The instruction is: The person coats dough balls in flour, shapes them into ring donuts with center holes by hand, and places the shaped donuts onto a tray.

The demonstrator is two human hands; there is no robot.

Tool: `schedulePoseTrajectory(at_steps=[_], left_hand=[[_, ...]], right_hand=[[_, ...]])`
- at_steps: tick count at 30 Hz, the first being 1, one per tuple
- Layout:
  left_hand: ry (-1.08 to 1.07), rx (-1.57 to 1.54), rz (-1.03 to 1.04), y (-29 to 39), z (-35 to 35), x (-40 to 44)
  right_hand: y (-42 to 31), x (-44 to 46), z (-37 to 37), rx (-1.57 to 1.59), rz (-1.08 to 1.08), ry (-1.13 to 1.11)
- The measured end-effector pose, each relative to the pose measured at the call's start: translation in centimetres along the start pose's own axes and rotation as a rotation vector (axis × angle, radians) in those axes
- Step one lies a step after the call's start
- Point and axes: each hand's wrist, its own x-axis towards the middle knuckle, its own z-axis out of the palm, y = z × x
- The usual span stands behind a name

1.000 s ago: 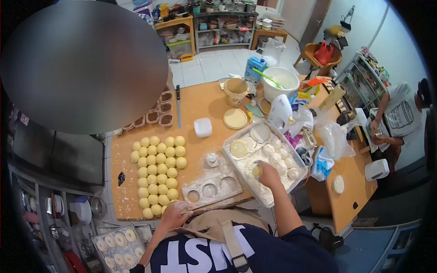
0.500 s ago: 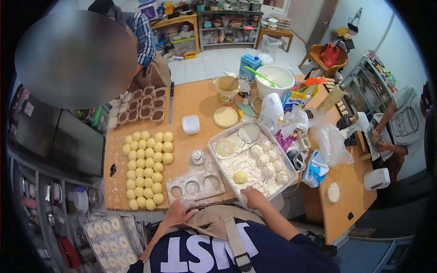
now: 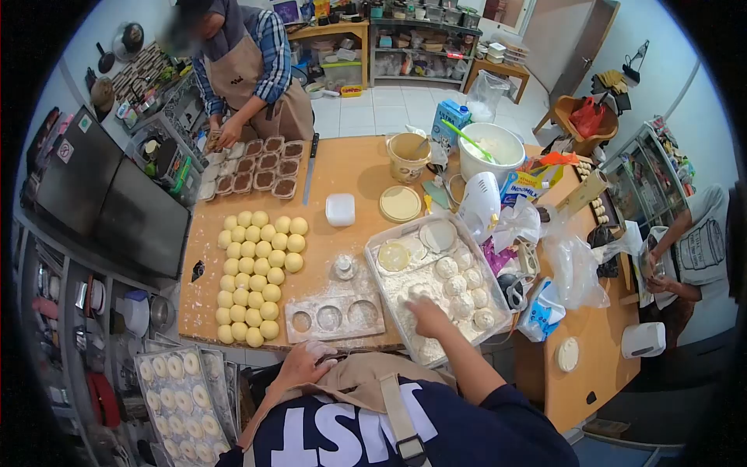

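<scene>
My right hand (image 3: pixel 426 317) is over the flour in the white tray (image 3: pixel 372 272), its fingers slightly blurred and near a flour-coated dough ball (image 3: pixel 421 291). It holds nothing that shows, and its fingers look apart. Several floured balls (image 3: pixel 459 281) sit along the tray's right side, with round lids at its back. My left hand (image 3: pixel 306 363), dusted with flour, rests at the table's front edge below a floured board (image 3: pixel 334 319) with three round holes. Its fingers are partly curled, and whether they hold anything is unclear. Rows of yellow dough balls (image 3: pixel 256 272) lie to the left.
A co-worker in an apron (image 3: pixel 247 70) handles brown-filled containers (image 3: pixel 264 163) at the back left, near a knife (image 3: pixel 311 167). A bucket (image 3: pixel 407 157), white bowl (image 3: pixel 492 152) and hand mixer (image 3: pixel 478 204) stand behind the tray. Another person works at far right.
My right hand has moved forward over the flour from the tray's near edge. The yellow ball there now appears coated with flour. The view has shifted, showing more of the co-worker.
</scene>
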Motion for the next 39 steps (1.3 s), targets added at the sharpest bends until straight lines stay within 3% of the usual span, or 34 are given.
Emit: schedulePoseTrajectory(at_steps=[1, 5, 8, 13, 16, 19, 26, 29, 32, 35, 39], left_hand=[[-0.016, 0.006, -0.006, 0.1, -0.1, 0.1], [-0.024, 0.0, 0.001, -0.2, 0.0, 0.4], [-0.031, 0.006, 0.003, 0.0, -0.1, 0.6], [-0.078, 0.013, 0.022, 0.3, 0.0, 1.7], [-0.092, 0.026, 0.023, 0.5, -0.2, 2.3], [-0.09, -0.004, 0.064, -0.1, 0.2, 2.5], [-0.09, -0.009, 0.06, -0.9, 0.2, 1.8], [-0.049, -0.03, 0.074, -0.9, 0.0, 1.8], [0.026, -0.01, 0.103, -0.6, -0.8, 1.5], [0.103, 0.011, 0.068, -1.0, -1.6, -0.2], [0.101, -0.04, -0.026, -3.3, -1.9, -2.8]], right_hand=[[-0.8, 0.2, 0.4, -0.088, 0.033, -0.103], [0.7, -2.4, 2.7, -0.005, -0.053, -0.06], [3.8, -5.0, 1.4, 0.049, 0.169, -0.118], [8.0, -7.4, -0.3, -0.075, 0.419, 0.003], [6.0, -8.1, -1.9, -0.051, 0.488, 0.202], [6.0, -8.9, -1.6, -0.06, 0.453, 0.138], [7.0, -10.7, -3.6, -0.01, 0.496, 0.391], [6.5, -9.9, -2.6, -0.026, 0.361, 0.316], [8.4, -9.7, -1.2, -0.069, 0.382, 0.279], [8.0, -9.5, -3.8, -0.067, 0.287, 0.524], [6.5, -5.2, -5.7, 0.03, 0.267, 0.421]])
